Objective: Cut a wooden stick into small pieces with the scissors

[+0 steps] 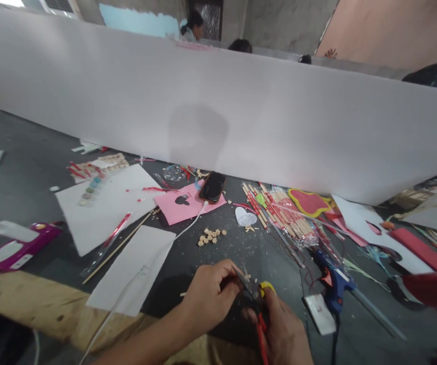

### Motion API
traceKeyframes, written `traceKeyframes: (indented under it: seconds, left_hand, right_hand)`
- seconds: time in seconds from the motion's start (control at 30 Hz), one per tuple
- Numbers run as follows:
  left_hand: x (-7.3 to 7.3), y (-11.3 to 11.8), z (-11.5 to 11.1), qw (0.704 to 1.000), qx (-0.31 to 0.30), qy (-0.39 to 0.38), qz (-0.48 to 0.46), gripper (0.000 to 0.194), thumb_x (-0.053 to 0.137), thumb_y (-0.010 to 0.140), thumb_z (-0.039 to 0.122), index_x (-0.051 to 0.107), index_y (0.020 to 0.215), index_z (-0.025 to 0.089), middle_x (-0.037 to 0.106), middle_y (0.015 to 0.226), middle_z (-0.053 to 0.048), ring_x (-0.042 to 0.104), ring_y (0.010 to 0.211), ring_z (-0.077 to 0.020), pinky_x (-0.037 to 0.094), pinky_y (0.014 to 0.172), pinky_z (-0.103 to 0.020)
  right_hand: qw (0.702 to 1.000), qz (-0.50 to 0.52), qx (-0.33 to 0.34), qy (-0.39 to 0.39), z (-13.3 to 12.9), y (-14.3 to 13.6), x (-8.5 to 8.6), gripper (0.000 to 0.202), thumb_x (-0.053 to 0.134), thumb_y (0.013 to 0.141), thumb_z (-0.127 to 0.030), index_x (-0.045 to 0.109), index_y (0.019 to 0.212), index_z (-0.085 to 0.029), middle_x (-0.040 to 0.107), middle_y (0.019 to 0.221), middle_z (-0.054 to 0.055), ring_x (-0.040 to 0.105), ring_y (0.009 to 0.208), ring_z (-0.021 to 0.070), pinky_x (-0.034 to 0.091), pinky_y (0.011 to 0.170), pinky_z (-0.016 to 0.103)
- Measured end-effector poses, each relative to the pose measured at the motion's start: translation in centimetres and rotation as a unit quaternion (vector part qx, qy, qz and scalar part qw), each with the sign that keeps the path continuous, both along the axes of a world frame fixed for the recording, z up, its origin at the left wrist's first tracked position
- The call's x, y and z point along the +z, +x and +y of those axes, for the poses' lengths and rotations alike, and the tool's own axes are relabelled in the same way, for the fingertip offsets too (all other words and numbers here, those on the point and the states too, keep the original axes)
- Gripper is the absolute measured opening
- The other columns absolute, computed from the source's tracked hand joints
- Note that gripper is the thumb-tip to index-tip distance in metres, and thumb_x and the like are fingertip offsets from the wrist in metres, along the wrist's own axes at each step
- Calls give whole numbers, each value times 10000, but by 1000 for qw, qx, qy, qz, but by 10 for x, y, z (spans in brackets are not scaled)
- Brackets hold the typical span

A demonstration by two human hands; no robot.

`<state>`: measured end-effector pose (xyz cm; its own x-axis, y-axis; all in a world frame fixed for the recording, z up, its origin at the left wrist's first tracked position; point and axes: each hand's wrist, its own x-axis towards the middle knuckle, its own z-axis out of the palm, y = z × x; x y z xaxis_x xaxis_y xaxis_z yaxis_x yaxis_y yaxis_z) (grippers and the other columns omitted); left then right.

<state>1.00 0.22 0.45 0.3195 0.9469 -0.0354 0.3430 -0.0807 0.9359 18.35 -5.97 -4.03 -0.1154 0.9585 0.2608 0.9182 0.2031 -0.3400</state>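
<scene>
My left hand [212,291] is closed, with thumb and fingertips pinched together beside the scissor blades; what they hold, if anything, is too small to tell. My right hand [282,324] is wrapped round scissors [262,334] with red handles, whose dark blades point up and left toward my left fingers. A yellow round thing [267,288] shows at my right fingertips. Just beyond my hands lies a small pile of pale wooden pieces [211,236] on the dark table [233,253]. Farther back sits a white paper heart [245,216].
A phone [212,186] with a white cable rests on pink paper [172,208]. Bundled sticks [290,215] and a blue glue gun [334,284] lie right. White sheets [134,274] and a purple tool [23,248] lie left. Behind stands a white panel [127,91], with people beyond.
</scene>
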Motion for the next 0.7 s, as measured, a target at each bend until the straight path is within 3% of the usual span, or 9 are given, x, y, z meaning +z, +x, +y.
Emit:
traceKeyframes:
  seconds: [0.33,0.6,0.7]
  left_hand:
    - [7,-2,4,1000,-20,7,1,131,485,748,154,611,775,182,665,677,7,605,634,-135,412,572,-196]
    - [9,-2,8,1000,-10,9,4,152,481,755,155,630,771,183,662,661,13,593,610,-128,396,556,-190]
    - [7,-2,9,1000,-7,0,-2,144,489,762,171,632,767,181,670,669,9,600,622,-134,404,567,-194]
  right_hand:
    - [1000,5,20,-13,6,3,10,317,413,858,-469,476,1005,-196,648,823,60,630,730,194,501,630,282]
    - [999,-45,15,-2,14,12,-12,336,514,790,-432,490,1026,-194,665,868,72,632,796,233,526,646,305]
    - [999,-48,26,2,15,12,-12,360,554,764,-423,486,1037,-197,669,887,78,631,808,240,531,646,304]
